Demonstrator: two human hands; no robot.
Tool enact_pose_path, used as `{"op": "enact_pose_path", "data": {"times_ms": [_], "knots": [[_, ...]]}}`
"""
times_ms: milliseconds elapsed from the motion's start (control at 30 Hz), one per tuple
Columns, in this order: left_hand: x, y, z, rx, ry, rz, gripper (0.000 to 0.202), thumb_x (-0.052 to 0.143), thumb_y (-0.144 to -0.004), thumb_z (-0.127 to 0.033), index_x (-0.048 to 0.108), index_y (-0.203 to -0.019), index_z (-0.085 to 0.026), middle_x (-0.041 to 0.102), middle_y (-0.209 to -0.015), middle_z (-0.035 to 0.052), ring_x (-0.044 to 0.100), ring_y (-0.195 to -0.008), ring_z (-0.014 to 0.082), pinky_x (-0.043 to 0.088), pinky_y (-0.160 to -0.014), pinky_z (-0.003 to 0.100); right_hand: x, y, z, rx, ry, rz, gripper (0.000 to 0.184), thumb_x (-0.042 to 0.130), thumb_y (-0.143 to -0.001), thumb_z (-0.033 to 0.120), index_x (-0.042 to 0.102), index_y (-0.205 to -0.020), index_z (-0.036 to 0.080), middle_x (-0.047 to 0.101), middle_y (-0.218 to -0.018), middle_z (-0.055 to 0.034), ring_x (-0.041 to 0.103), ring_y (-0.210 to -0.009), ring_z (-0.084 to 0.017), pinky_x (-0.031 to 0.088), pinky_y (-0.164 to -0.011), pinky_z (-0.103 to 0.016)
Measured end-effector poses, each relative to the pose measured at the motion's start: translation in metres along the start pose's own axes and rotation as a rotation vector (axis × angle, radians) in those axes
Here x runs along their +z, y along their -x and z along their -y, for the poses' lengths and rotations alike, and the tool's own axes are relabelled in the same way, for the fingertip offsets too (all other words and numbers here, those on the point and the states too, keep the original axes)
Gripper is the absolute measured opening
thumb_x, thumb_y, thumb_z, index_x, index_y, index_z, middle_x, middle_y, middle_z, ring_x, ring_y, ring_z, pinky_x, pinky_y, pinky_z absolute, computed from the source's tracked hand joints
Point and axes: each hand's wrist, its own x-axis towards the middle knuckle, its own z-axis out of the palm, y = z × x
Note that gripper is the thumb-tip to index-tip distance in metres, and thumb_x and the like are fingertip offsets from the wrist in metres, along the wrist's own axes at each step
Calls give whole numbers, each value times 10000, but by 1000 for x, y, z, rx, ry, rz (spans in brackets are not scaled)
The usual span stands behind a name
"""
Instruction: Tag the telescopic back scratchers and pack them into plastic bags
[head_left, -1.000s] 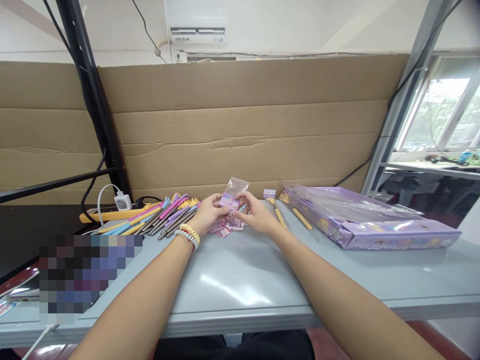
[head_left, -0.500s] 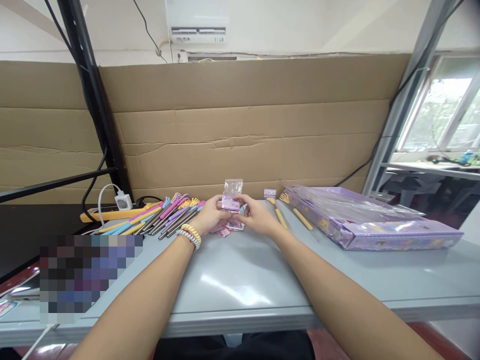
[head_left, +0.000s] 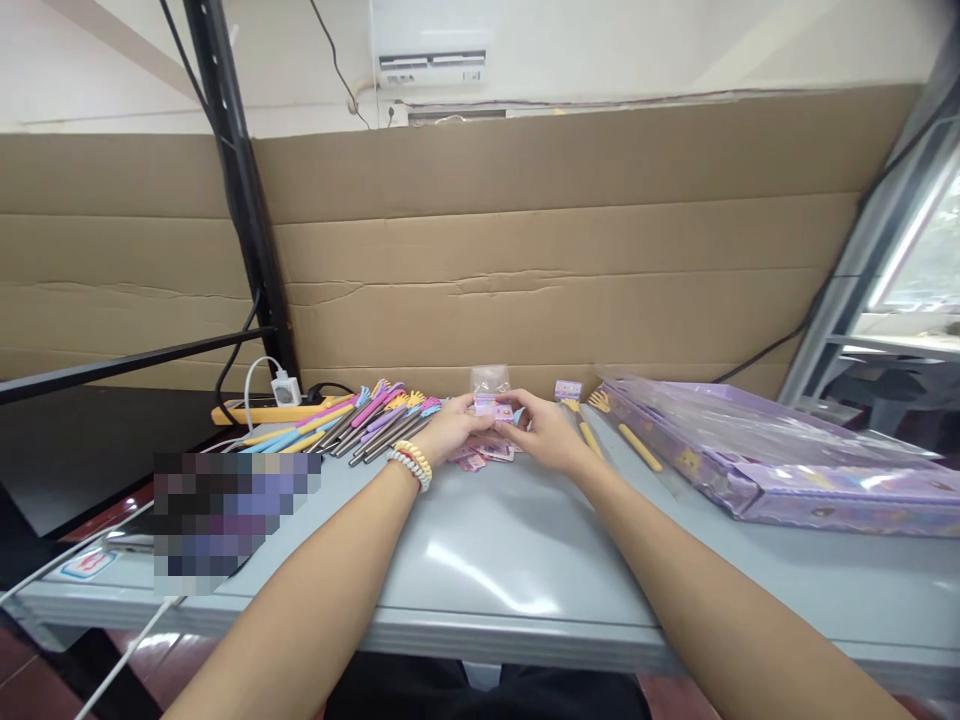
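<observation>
Between my two hands is a small clear plastic bag (head_left: 490, 379) with a purple printed card (head_left: 493, 410) at its lower part. My left hand (head_left: 456, 428) pinches it from the left side. From the right, the fingers of my right hand (head_left: 546, 432) close on its other edge. Several small pink printed cards (head_left: 474, 461) lie loosely on the grey table (head_left: 480, 540) just below my hands. To the left is a pile of back scratchers (head_left: 379, 420) with metal rods and coloured hand-shaped ends.
Two yellow-handled back scratchers lie at the right, the nearer one (head_left: 587, 430) under a purple card (head_left: 568, 390). Beyond them stands a purple box (head_left: 810, 505) with clear film. A power strip (head_left: 311, 411) and a blurred-out item (head_left: 232, 515) are on the left. Cardboard (head_left: 555, 240) walls the back.
The camera view has turned so the scene sits further right. Both hands keep hold of the bag, whose card now looks more tilted back.
</observation>
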Motion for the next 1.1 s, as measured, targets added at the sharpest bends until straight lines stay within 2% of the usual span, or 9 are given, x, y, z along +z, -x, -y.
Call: {"op": "enact_pose_path", "data": {"times_ms": [200, 333, 433, 533, 700, 867, 1100], "knots": [[1, 1, 1, -35, -10, 41, 304, 635, -694, -134, 523, -976, -146, 663, -736, 52, 650, -648, 180, 522, -636, 320, 0, 0, -1, -16, 55, -61, 329, 572, -689, 232, 542, -1012, 178, 625, -821, -33, 484, -528, -110, 399, -528, -252], [1, 1, 1, -54, -52, 71, 332, 632, -723, -206, 522, -1031, -150, 668, -767, 69, 653, -647, 184, 513, -584, 288, -1, 1, -2, 6, 74, -48, 362, 573, -684, 248, 527, -1034, 167, 615, -796, -28, 493, -527, -111, 392, -523, -246], [0, -3, 2, -68, -40, 74, 310, 618, -751, -294, 536, -1006, -140, 670, -790, 91, 653, -641, 184, 515, -573, 285, -1, 1, -1, 14, 85, -41, 421, 572, -682, 257, 502, -1085, 158, 602, -754, -19, 500, -542, -121, 393, -529, -247], [-1, -5, 2, -116, -25, 69, 312, 530, -803, -397, 564, -938, -118, 670, -766, 111, 653, -616, 193, 517, -547, 290, -1, 1, 0, 6, 68, -15, 430, 560, -670, 228, 497, -1089, 157, 589, -699, -3, 508, -555, -127, 395, -535, -245], [-1, -4, -1, -217, -62, 59, 520, 323, -855, -523, 613, -860, -91, 674, -708, 146, 657, -614, 205, 507, -523, 271, 0, 2, 1, -24, 37, 4, 393, 559, -661, 232, 524, -1047, 164, 598, -695, -8, 508, -555, -125, 398, -535, -244], [-2, -6, 2, -222, -95, 24, 508, 371, -824, -554, 610, -797, -107, 670, -645, 130, 653, -595, 201, 505, -522, 266, 0, 2, 3, -22, 33, -19, 387, 578, -668, 261, 542, -1041, 162, 622, -734, -25, 528, -605, -141, 415, -560, -254], [0, -5, 1, -205, -129, 22, 469, 386, -830, -526, 606, -819, -113, 672, -659, 122, 648, -574, 197, 492, -487, 260, 0, 0, 5, -28, -29, -35, 219, 557, -726, 275, 636, -909, 185, 664, -836, -45, 561, -669, -153, 428, -583, -261]]}}
